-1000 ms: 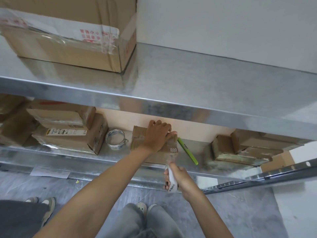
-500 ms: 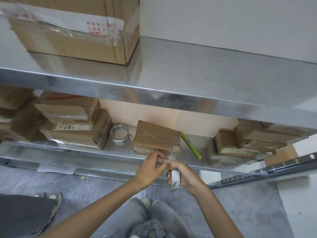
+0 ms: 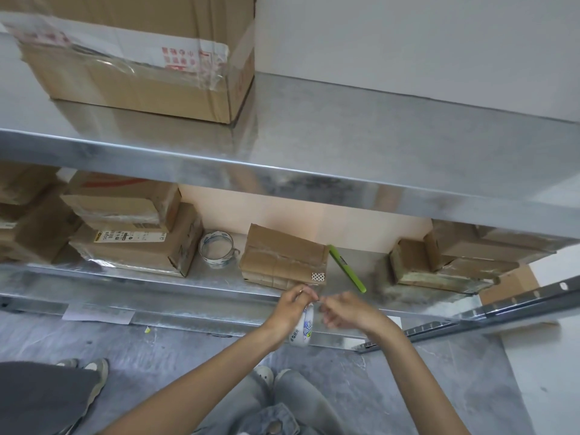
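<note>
head view: left hand (image 3: 293, 309) grasps the white tape roll (image 3: 303, 329), which is probably light and stiff and best held by its rim. right hand (image 3: 348, 312) is curled but blurred, so i cannot tell its grip.

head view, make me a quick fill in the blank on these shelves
1. The pen beside the small box is ___.
2. The big box sits on the ___ shelf.
3. The spare roll stands ___ of the small box.
4. The left hand holds a white ___ of tape.
Missing: green, upper, left, roll.
</note>
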### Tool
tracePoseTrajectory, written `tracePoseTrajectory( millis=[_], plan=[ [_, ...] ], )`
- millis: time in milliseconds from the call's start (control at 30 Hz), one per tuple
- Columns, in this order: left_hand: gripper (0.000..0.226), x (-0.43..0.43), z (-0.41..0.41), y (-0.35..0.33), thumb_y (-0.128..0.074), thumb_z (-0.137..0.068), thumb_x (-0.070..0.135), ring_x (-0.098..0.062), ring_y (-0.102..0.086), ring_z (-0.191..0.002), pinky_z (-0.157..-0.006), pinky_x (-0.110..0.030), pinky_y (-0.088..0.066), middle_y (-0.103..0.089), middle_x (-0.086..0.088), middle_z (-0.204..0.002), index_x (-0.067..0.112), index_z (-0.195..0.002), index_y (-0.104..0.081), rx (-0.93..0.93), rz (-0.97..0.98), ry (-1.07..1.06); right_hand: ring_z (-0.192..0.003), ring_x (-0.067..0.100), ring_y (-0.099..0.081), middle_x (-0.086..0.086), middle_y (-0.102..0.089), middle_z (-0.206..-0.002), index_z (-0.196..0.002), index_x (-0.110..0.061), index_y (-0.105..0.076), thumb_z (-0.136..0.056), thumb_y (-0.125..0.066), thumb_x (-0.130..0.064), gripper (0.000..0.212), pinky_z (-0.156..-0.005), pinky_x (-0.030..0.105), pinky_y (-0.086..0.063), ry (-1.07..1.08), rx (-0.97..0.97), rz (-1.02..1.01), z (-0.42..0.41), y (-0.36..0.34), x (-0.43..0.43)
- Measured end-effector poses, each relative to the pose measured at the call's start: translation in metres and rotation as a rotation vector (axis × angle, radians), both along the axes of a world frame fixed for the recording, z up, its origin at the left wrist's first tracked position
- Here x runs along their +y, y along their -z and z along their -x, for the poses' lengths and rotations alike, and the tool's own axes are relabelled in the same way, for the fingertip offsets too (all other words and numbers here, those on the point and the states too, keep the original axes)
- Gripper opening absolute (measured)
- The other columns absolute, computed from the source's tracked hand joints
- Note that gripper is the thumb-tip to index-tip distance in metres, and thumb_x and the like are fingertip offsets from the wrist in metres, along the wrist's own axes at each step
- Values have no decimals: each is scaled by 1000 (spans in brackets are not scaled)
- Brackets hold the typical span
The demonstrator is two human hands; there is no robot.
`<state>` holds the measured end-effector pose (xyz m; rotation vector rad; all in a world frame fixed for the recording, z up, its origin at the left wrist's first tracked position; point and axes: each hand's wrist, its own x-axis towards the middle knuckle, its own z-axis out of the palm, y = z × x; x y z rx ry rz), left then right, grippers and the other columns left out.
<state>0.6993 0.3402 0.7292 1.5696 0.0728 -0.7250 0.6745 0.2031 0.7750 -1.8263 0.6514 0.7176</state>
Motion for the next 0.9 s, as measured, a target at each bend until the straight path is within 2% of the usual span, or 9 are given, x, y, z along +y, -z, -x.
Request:
tracePoseTrajectory(
  millis=[100, 167, 200, 300, 400, 533, 667, 800, 900],
  plan=[
    [29, 1, 0, 5, -44, -99, 10, -3, -53, -75, -72, -16, -39, -62, 10, -83, 18, -76, -59, 13, -21, 4, -61, 16, -57, 2, -63, -65, -71, -11, -62, -91, -56, -13, 21, -64, 29, -47, 53, -470, 364, -13, -5, -14],
    [29, -2, -3, 5, -45, -98, 10, -5, -52, -75, -73, -20, -39, -61, 9, -83, 19, -75, -59, 14, -31, -2, -81, 17, -56, 2, -63, -87, -91, -14, -65, -88, -62, -21, 9, -73, 29, -40, -54, -756, 631, -27, -11, -9],
    [29, -4, -6, 4, -46, -97, 11, -8, -52, -75, -73, -22, -38, -61, 7, -82, 19, -74, -59, 9, -36, -16, -95, 20, -54, 4, -60, -101, -104, -16, -64, -87, -63, -27, 21, -80, 30, -39, -136, -817, 672, -37, -10, -4],
    [21, -11, -18, -5, -51, -89, 26, -15, -55, -79, -76, -27, -41, -64, -1, -84, 21, -71, -62, -20, -41, -26, -131, 26, -32, 8, -38, -141, -139, -24, -43, -87, -63, -37, 58, -106, 34, -30, -321, -658, 541, -67, 4, 3],
    [23, -15, -33, -14, -49, -92, 18, -20, -57, -86, -82, -30, -41, -64, -4, -82, 20, -72, -61, -17, -32, -1, -125, 25, -32, 8, -39, -131, -142, -19, -40, -88, -64, -30, 60, -107, 31, -29, -362, -663, 456, -84, 17, 4],
    [30, -13, -38, -24, -53, -66, 42, -19, -56, -86, -76, -29, -41, -63, -3, -91, 20, -85, -62, 94, -66, 100, -110, 17, -34, 9, -37, -119, -134, -12, -49, -87, -67, -22, 51, -102, 27, -32, -316, -781, 415, -92, 21, 2],
    [41, -6, -23, -7, -63, -65, 54, -22, -57, -101, -82, -36, -43, -62, -3, -110, 33, -100, -58, 162, 80, 102, -105, 10, -34, -3, -35, -112, -130, -15, -53, -82, -72, -27, 53, -90, 2, -24, -380, -843, 429, -89, 28, -6],
    [32, -8, -20, -4, -61, -82, 47, -19, -57, -107, -77, -32, -45, -60, -1, -124, 32, -107, -48, 83, 6, 36, -97, 10, -52, 0, -54, -104, -108, -11, -64, -88, -63, -23, 23, -87, 11, -38, -43, -970, 344, -83, 33, -18],
    [16, -7, -24, -5, -56, -95, 33, -18, -54, -104, -75, -29, -45, -55, 2, -120, 32, -106, -44, 29, -15, 64, -91, 25, -62, 7, -63, -98, -95, -8, -66, -94, -49, -8, 16, -78, 33, -46, 289, -944, 555, -79, 49, -36]
  ],
)
